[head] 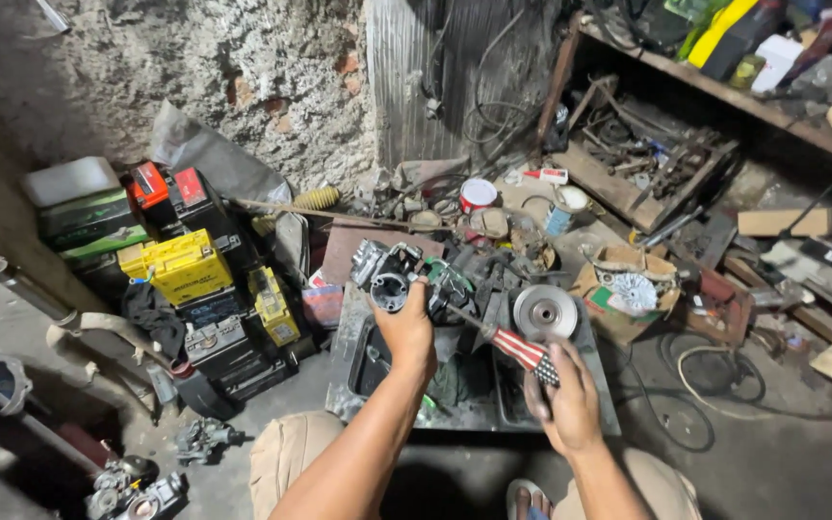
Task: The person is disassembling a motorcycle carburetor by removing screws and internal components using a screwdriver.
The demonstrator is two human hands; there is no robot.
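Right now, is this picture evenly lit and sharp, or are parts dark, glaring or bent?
Head view: light falls brightest on the middle, where the left hand grips a metal engine part and the right hand holds a striped-handled screwdriver; the steel disc glints; corners sink into shadow; the shelf bows from wide-lens distortion; focus is fairly sharp.
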